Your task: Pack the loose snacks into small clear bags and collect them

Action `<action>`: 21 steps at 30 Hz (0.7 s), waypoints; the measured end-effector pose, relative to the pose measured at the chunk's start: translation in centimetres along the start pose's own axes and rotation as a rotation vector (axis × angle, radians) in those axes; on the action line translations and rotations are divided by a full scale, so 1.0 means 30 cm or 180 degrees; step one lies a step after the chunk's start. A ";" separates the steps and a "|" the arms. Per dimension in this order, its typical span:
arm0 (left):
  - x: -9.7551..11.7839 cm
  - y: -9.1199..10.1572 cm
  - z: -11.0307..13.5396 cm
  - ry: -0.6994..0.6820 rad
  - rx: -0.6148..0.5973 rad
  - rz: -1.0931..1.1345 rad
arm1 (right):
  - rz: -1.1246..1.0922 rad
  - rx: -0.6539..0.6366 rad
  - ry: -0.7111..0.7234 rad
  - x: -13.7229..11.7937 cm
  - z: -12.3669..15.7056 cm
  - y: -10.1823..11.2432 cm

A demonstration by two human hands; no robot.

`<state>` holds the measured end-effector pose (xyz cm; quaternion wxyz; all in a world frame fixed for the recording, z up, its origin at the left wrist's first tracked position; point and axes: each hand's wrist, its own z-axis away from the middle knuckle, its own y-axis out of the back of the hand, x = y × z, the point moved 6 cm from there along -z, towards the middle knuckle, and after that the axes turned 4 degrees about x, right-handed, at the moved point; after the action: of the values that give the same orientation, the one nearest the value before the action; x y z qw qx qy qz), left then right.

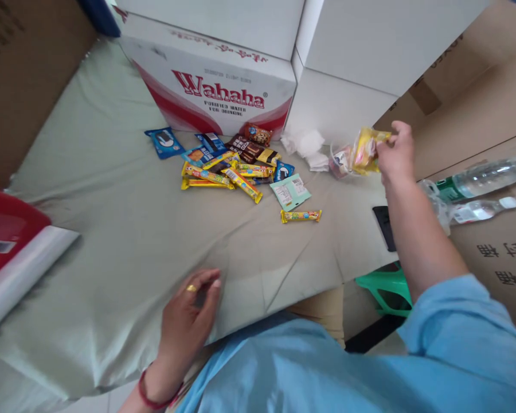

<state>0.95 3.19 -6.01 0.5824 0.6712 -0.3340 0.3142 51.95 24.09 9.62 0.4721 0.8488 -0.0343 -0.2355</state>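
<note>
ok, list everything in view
Cloth: one, grey-green, under snacks
Snack pile: several packets, mixed colours, mid-cloth
Wahaha carton: one, white-red, behind snack pile
Plain boxes: several, white, on and beside carton
Pale packet: one, pale green, right of snack pile
Stick packet: one, yellow, nearer than pale packet
Tissue: count unclear, white, before boxes
Held packet: one, yellow, in right hand
Tub: one, clear, by held packet
Bottles: two, clear, far right
Flat object: one, black, right cloth edge
Stool: one, green, below cloth
Cardboard: several, brown, both sides
Red item: one, red-white, left
Shirt: one, blue, bottom
Left hand: one, gold-ringed, near cloth edge
</note>
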 end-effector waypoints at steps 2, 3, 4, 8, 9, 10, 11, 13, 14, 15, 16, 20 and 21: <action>-0.053 0.061 0.026 -0.0058 0.0186 -0.0275 | 0.0321 -0.0144 -0.0603 0.055 -0.167 -0.079; -0.076 0.086 0.041 -0.0045 0.0254 -0.0366 | 0.0572 -0.0235 -0.0690 0.061 -0.211 -0.121; -0.095 0.107 0.057 -0.0001 0.0310 -0.0439 | 0.0762 -0.0347 -0.0708 0.058 -0.231 -0.164; -0.126 0.157 0.110 0.0100 0.0707 -0.0668 | 0.1044 -0.0624 -0.0395 0.017 -0.158 -0.297; -0.122 0.160 0.119 0.0045 0.0822 -0.0711 | 0.1128 -0.0631 -0.0188 0.002 -0.132 -0.312; -0.115 0.160 0.126 -0.0044 0.0916 -0.0734 | 0.1230 -0.0619 0.0055 -0.016 -0.113 -0.320; -0.107 0.157 0.131 -0.0150 0.0978 -0.0743 | 0.1329 -0.0598 0.0294 -0.035 -0.102 -0.322; -0.093 0.149 0.137 -0.0353 0.1033 -0.0721 | 0.1440 -0.0529 0.0609 -0.074 -0.104 -0.307; -0.089 0.146 0.139 -0.0430 0.1048 -0.0703 | 0.1417 -0.0463 0.0656 -0.097 -0.114 -0.293; -0.087 0.145 0.141 -0.0482 0.1058 -0.0679 | 0.1353 -0.0381 0.0691 -0.127 -0.125 -0.279; -0.087 0.146 0.143 -0.0521 0.1069 -0.0656 | 0.1260 -0.0307 0.0746 -0.165 -0.134 -0.270; -0.091 0.144 0.154 -0.0715 0.1082 -0.0599 | 0.0944 -0.0704 0.1193 -0.363 -0.105 -0.344; -0.092 0.142 0.155 -0.0748 0.1089 -0.0622 | 0.1003 -0.0962 0.1222 -0.402 -0.081 -0.389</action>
<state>-3.99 -1.62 -6.40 0.4449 0.8213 -0.2748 0.2280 40.40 35.84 5.58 0.6219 0.7820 -0.0402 0.0032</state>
